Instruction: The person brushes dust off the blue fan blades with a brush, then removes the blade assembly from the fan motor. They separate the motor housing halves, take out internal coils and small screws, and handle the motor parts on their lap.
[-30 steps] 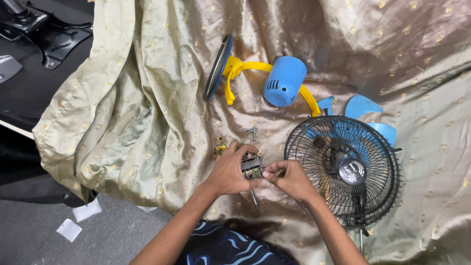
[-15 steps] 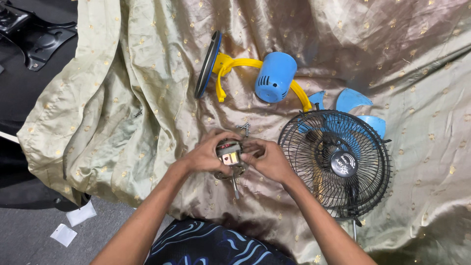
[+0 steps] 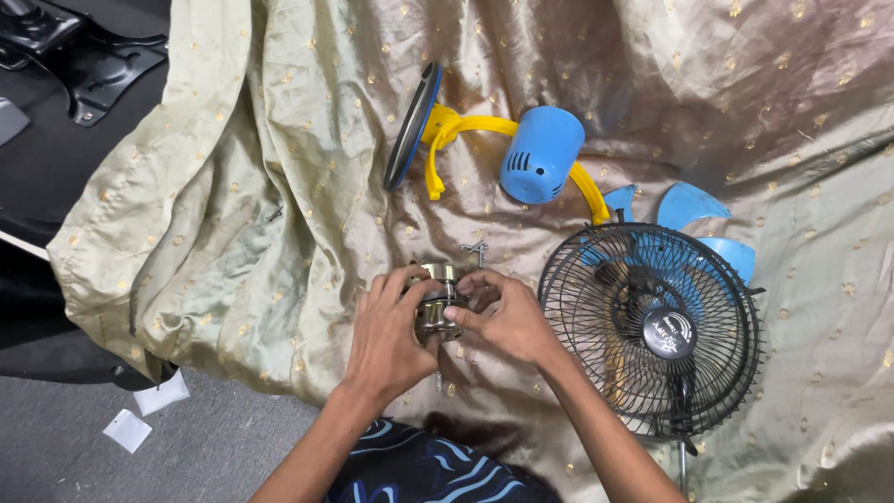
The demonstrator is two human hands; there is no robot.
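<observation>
Both hands, left hand (image 3: 389, 328) and right hand (image 3: 507, 319), still pinch the small metal fan motor (image 3: 434, 300), now turned side-on; black wire fan guard (image 3: 652, 331) unmoved beside them.

The cloth (image 3: 233, 233) was pale green-gold satin with small gold dots; the motor (image 3: 436, 300) between the hands was silvery metal; the motor housing (image 3: 542, 155) was blue; its bracket (image 3: 456, 130) was yellow; the grille (image 3: 652, 331) was black wire; the blades (image 3: 694, 203) were light blue; the floor (image 3: 200, 447) was grey.
</observation>
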